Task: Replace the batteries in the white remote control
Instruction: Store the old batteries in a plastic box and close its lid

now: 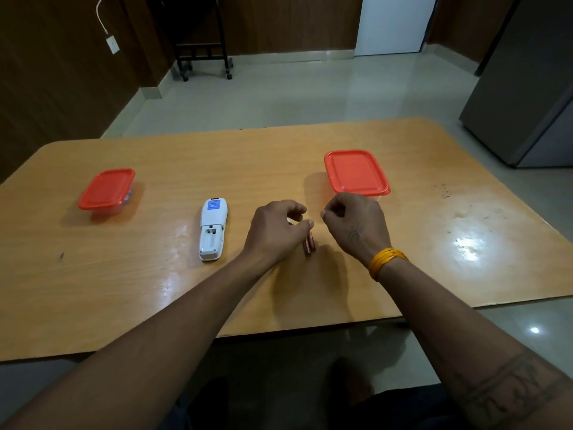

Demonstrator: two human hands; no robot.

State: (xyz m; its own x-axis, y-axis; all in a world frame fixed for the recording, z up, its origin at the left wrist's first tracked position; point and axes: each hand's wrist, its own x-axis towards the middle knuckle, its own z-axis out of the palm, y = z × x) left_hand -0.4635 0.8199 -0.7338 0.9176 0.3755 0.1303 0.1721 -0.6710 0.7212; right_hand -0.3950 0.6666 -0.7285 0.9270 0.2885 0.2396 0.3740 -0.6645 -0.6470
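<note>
The white remote control (213, 232) lies face down on the wooden table (155, 290), left of my hands. Its battery bay is uncovered and looks empty. Two reddish-brown batteries (309, 246) lie side by side on the table, partly hidden under my left thumb. My left hand (276, 232) hovers over them with curled fingers, and a small pale bit shows between the fingers. My right hand (356, 223) is just to the right, its fingers curled in and nothing visible in them. A yellow thread band circles the right wrist.
A small clear box with an orange lid (107, 189) stands at the left. A larger orange-lidded box (356, 172) stands just beyond my right hand. The table's near edge runs below my forearms. A grey fridge (527, 88) stands at the right.
</note>
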